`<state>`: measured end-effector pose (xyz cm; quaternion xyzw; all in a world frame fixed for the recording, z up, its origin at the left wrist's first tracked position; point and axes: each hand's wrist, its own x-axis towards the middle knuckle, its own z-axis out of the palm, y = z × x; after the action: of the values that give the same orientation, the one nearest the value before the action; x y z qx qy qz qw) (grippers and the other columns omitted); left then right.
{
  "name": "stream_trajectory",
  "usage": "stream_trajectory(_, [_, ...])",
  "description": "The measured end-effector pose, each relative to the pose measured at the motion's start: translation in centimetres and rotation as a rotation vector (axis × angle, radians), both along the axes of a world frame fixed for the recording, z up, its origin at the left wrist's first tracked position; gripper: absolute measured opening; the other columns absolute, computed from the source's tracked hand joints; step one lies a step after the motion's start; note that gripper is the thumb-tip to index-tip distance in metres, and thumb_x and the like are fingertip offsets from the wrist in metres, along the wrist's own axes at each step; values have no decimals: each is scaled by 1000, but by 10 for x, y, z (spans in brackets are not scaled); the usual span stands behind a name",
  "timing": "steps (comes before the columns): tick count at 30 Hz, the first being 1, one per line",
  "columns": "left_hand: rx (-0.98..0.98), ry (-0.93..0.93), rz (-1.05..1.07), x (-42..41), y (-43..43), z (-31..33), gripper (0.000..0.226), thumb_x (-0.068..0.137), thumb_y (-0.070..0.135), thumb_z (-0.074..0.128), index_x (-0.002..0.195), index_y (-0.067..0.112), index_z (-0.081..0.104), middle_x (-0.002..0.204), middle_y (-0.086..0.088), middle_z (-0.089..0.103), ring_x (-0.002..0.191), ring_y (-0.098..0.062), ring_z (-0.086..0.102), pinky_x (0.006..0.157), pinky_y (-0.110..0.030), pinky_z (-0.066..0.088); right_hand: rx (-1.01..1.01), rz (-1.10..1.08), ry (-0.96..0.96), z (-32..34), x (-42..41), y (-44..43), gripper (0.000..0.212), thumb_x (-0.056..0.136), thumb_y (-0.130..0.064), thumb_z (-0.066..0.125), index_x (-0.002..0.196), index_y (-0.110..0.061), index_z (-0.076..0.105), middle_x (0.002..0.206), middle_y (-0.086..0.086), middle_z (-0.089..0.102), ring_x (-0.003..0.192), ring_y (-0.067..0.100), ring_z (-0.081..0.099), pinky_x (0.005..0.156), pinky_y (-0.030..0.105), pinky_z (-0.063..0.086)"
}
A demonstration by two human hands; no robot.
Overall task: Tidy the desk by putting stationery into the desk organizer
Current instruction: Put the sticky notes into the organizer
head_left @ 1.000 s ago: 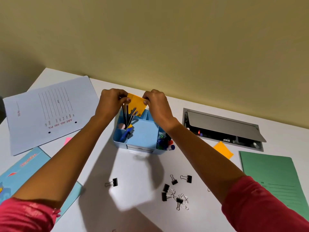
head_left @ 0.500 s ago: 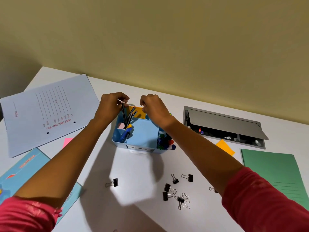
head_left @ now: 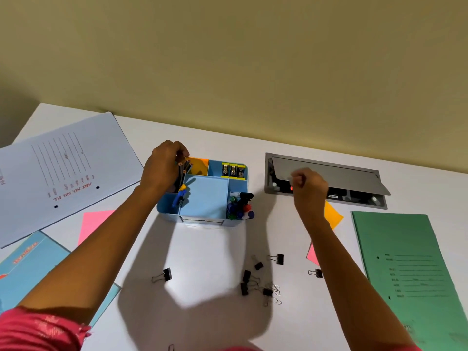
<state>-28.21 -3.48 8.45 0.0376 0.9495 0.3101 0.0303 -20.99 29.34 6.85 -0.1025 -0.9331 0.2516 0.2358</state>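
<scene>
A light-blue desk organizer (head_left: pixel 167 212) stands at the middle back of the white desk. An orange sticky note (head_left: pixel 200 163) sits in its back compartment, beside several pencils (head_left: pixel 183 173) in the left compartment. My left hand (head_left: pixel 162 168) is at the organizer's back left corner, fingers closed around the pencil tops. My right hand (head_left: pixel 309 189) hovers to the right of the organizer, over the grey cable box (head_left: pixel 336 171), fingers curled with nothing in them. Loose on the desk lie another orange note (head_left: pixel 333 217), a pink note (head_left: pixel 93 224), a smaller pink note (head_left: pixel 312 255) and several black binder clips (head_left: pixel 253 279).
Markers (head_left: pixel 240 206) and yellow staple boxes (head_left: pixel 233 170) fill the organizer's right compartments. A white folder (head_left: pixel 63 168) and a blue folder (head_left: pixel 30 269) lie at the left, a green folder (head_left: pixel 410 269) at the right. One binder clip (head_left: pixel 166 274) lies apart; paper clips (head_left: pixel 276 292) lie by the cluster.
The orange note went down into the organizer's back compartment. My right hand let go and moved right, over the cable box. My left hand stayed at the pencils.
</scene>
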Motion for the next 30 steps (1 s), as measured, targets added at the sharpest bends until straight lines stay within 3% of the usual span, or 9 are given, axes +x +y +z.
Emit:
stream_trajectory(4, [-62, -14, -50, 1, -1, -3, 64, 49, -11, 81, 104, 14, 61, 109, -10, 55, 91, -29, 58, 68, -40, 55, -97, -294, -326, -40, 37, 61, 29, 70, 10, 71, 98, 4, 64, 98, 28, 60, 94, 43, 56, 78, 36, 41])
stream_trajectory(9, [-65, -38, -97, 3, -4, -2, 77, 42, -8, 85, 112, 13, 59, 115, -10, 51, 97, -31, 57, 72, -43, 56, -40, -417, -690, -55, 54, 90, 66, 68, -11, 83, 122, 7, 49, 120, 34, 46, 115, 48, 40, 90, 52, 40])
stream_trajectory(16, [22, 46, -158, 11, -7, -2, 60, 64, 0, 82, 117, 13, 58, 115, -12, 51, 107, -31, 50, 82, -41, 48, -35, -422, -812, -62, 47, 106, 72, 66, -24, 86, 120, 0, 46, 123, 30, 45, 116, 45, 41, 93, 47, 37])
stream_trajectory(21, [-19, 23, -165, 12, -12, 0, 68, 65, 18, 87, 124, 18, 53, 119, -10, 51, 109, -29, 47, 82, -43, 49, -308, -523, -812, -60, 39, 112, 76, 64, -18, 87, 123, -5, 41, 135, 25, 29, 121, 50, 37, 98, 58, 41])
stream_trajectory(25, [-19, -11, -153, 14, -14, 0, 73, 62, 17, 88, 125, 20, 52, 121, -8, 50, 110, -28, 45, 82, -44, 51, -272, -528, -856, -61, 36, 116, 81, 63, -24, 89, 123, 1, 40, 131, 27, 36, 117, 48, 45, 95, 54, 45])
stream_trajectory(28, [17, 36, -88, 13, -11, 1, 44, 82, 10, 71, 122, 17, 55, 119, -10, 51, 110, -28, 46, 80, -38, 48, -188, -529, -927, -62, 36, 120, 88, 65, -33, 87, 127, 7, 39, 126, 28, 48, 119, 43, 47, 94, 49, 44])
stream_trajectory(30, [12, 52, -60, 12, -10, 1, 39, 85, -4, 61, 120, 12, 58, 119, -13, 53, 110, -31, 48, 82, -36, 45, -135, -526, -946, -61, 40, 121, 80, 69, -40, 82, 122, 9, 47, 118, 27, 56, 113, 41, 53, 88, 44, 47])
